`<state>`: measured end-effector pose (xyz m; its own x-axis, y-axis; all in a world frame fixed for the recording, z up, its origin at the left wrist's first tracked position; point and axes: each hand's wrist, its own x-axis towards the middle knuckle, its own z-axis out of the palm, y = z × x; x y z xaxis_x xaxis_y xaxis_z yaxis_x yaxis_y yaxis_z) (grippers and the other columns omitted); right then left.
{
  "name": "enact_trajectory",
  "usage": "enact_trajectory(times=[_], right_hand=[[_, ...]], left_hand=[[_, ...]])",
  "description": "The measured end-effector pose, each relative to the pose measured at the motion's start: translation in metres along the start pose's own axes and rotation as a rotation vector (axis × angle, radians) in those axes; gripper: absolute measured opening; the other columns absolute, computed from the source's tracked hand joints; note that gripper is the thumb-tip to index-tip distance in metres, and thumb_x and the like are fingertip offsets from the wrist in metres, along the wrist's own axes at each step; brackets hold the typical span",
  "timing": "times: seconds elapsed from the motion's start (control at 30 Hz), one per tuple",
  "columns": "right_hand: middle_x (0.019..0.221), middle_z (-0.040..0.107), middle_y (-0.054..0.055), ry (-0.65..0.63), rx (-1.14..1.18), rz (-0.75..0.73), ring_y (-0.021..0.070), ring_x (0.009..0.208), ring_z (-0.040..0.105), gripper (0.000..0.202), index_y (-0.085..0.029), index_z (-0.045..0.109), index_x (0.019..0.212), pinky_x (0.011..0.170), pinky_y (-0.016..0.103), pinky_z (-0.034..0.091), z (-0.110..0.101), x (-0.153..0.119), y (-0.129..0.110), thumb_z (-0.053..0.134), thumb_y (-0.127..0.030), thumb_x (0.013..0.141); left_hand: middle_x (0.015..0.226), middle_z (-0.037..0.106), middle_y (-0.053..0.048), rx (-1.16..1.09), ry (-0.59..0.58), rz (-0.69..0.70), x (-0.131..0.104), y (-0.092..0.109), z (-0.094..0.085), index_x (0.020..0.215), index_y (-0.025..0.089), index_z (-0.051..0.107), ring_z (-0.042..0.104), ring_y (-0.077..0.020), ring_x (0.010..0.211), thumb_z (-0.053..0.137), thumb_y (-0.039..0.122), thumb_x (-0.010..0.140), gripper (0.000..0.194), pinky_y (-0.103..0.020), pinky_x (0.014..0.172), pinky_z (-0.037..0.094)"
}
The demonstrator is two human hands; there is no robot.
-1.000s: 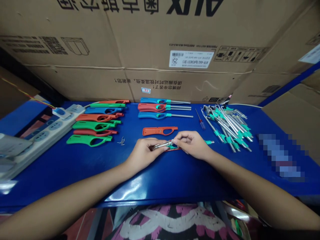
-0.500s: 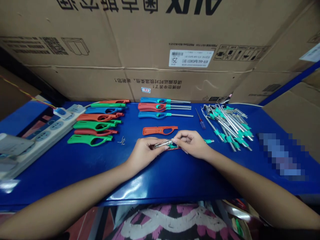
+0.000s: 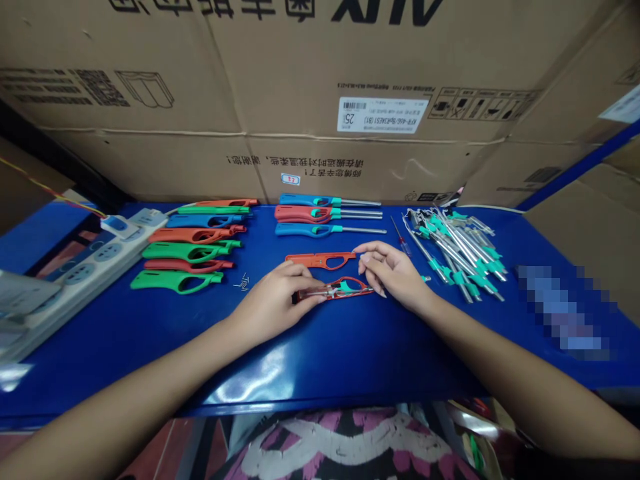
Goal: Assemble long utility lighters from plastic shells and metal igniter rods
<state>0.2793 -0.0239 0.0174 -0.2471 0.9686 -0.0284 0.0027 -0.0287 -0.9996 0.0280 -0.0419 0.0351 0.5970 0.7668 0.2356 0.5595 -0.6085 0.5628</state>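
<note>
My left hand (image 3: 273,300) grips the handle end of an open red lighter half-shell (image 3: 369,291) lying on the blue table. Inside the shell are a clear fuel tank (image 3: 316,291), a teal trigger (image 3: 346,287) and a thin pale wire. My right hand (image 3: 395,273) hovers by the shell's right end, fingers loosely bent and apart, with nothing visible in them. Just behind lies an empty orange half-shell (image 3: 305,261). A teal-and-metal tip (image 3: 425,278) pokes out beyond my right hand, the rest hidden.
Green, red, orange and blue handle shells (image 3: 187,251) are stacked at left, near small screws (image 3: 243,282) and a power strip (image 3: 107,252). Assembled lighters (image 3: 303,229) lie at the back. To the right are a screwdriver (image 3: 404,247) and a pile of metal lighter tubes (image 3: 463,257). Cardboard (image 3: 280,80) walls the back.
My right hand has let go of the clear tank and trigger area and drawn up and right. The tank now sits in the red shell, with my left hand over its left end.
</note>
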Motion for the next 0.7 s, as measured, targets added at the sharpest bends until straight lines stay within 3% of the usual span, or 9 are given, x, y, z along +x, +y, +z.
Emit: enact_trajectory(times=[0.33,0.43,0.53,0.7], right_hand=[[0.072,0.060,-0.004,-0.011,-0.038,-0.010,0.0039,0.041,0.045,0.025,-0.018,0.061,0.105,0.038,0.020,0.035,0.000,-0.001,0.002,0.064,-0.036,0.088],[0.082,0.065,0.000,-0.042,-0.085,-0.078,0.0056,0.050,0.050,0.026,-0.018,0.062,0.108,0.046,0.022,0.041,0.000,-0.003,0.003,0.065,-0.033,0.087],[0.093,0.072,0.007,-0.130,-0.214,-0.150,0.0092,0.062,0.058,0.026,-0.017,0.066,0.111,0.054,0.023,0.045,0.001,-0.008,0.002,0.061,-0.032,0.090],[0.088,0.076,0.007,-0.257,-0.496,-0.310,0.0098,0.058,0.055,0.025,-0.016,0.074,0.108,0.054,0.024,0.043,0.001,-0.014,0.002,0.058,-0.026,0.092]], left_hand=[[0.100,0.070,-0.004,0.023,-0.078,-0.122,0.000,-0.003,0.006,0.102,0.020,0.072,0.066,-0.0198,0.090,0.067,0.028,0.090,0.015,-0.033,0.079,0.053],[0.099,0.070,-0.004,-0.006,-0.090,-0.129,0.000,-0.002,0.005,0.103,0.022,0.074,0.066,-0.0185,0.086,0.064,0.029,0.092,0.016,-0.031,0.077,0.053],[0.095,0.070,-0.004,-0.048,-0.086,-0.136,0.000,-0.002,0.005,0.099,0.022,0.076,0.066,-0.0172,0.082,0.065,0.026,0.092,0.014,-0.030,0.075,0.052],[0.088,0.069,-0.004,-0.145,-0.061,-0.132,0.002,-0.005,0.007,0.094,0.019,0.076,0.064,-0.0147,0.073,0.068,0.022,0.089,0.010,-0.027,0.067,0.049]])
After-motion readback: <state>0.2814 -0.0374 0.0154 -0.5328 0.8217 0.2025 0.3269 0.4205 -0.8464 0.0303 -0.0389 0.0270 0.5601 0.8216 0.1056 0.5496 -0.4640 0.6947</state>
